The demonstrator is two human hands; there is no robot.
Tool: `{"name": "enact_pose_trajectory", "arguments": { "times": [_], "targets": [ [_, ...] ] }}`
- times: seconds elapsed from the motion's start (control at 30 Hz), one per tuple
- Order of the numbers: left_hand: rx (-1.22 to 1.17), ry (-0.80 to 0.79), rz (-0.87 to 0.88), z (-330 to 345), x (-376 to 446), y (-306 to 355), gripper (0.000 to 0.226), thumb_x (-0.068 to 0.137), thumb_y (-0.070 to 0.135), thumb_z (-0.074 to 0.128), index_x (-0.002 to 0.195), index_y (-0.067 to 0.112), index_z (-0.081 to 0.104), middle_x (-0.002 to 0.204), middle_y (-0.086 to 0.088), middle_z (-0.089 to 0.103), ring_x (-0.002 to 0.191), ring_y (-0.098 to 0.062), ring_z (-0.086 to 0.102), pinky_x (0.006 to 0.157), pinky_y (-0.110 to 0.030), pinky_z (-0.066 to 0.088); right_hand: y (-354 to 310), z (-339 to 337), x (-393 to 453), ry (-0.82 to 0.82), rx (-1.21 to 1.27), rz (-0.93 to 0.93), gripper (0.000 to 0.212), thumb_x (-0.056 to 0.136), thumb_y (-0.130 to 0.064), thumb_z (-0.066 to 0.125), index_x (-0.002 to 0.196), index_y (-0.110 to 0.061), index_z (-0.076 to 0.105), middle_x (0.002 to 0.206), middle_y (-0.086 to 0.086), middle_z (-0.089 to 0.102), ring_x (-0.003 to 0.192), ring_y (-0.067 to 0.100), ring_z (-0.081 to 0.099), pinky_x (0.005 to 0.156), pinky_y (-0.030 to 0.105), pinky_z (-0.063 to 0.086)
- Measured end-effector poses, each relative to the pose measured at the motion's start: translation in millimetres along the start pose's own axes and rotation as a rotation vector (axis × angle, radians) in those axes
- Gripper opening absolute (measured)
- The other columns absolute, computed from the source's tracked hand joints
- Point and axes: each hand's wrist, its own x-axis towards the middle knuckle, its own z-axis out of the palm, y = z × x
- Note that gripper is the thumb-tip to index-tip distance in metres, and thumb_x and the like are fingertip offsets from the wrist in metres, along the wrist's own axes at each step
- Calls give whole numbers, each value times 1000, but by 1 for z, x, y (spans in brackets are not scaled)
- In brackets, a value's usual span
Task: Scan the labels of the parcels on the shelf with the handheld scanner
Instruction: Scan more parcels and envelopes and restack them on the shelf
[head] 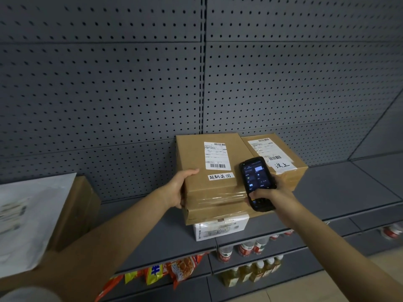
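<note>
A: What is sitting on the shelf (340, 192)?

B: A grey pegboard wall (109, 94) is backing it. From the left: a brown box (76, 210), then a big parcel (209, 171) lying on a white box (220, 229), then a second parcel (281, 158).

A: And the hands?

B: The left hand (178, 188) is gripping the big parcel's left edge (thumb on top). The right hand (268, 192) is clasping the scanner (257, 182), screen up, over that parcel's right edge.
</note>
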Motion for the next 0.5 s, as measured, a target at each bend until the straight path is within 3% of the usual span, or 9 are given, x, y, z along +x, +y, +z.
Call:
{"name": "enact_pose_trajectory", "arguments": {
  "times": [0.1,0.17,0.23,0.3,0.37,0.5],
  "targets": [
    [-36,4,9,-5,2,-1,37,83,43,66,109,20,56,109,-9,61,96,-28,57,82,-42,46,-2,5,-5,16,-69,-15,83,49,-10,85,124,-20,50,114,8,67,102,34,66,94,53,52],
    [-41,10,27,-11,4,-3,50,82,44,66,124,20,54,121,-10,59,109,-29,55,102,-47,40,-4,9,-9,43,-135,-58,73,63,-2,82,125,-19,48,111,4,65,96,23,64,83,40,53],
    [-15,29,41,-18,3,-6,66,82,45,65,140,21,45,142,-10,49,126,-30,47,112,-51,29,-7,17,-15,70,-171,-101,71,67,0,80,127,-18,47,105,-1,63,88,15,60,69,30,47],
    [2,43,58,-23,-3,-8,79,84,46,63,151,23,28,157,-10,28,142,-32,28,117,-52,18,-11,26,-21,82,-174,-132,72,67,0,81,127,-19,45,104,-2,61,87,15,58,66,28,44],
    [-13,79,86,-31,-10,-11,85,86,45,63,155,19,19,160,-13,19,146,-32,18,117,-49,19,-17,38,-29,69,-177,-159,68,67,2,80,122,-20,46,101,-3,62,86,12,59,64,26,44],
    [-59,150,199,-67,-29,-13,61,92,34,61,145,13,40,148,-15,40,136,-29,37,111,-39,34,-27,78,-41,8,-131,-197,64,67,5,78,121,-17,50,101,-1,64,89,17,62,67,29,49]
  ]
}}
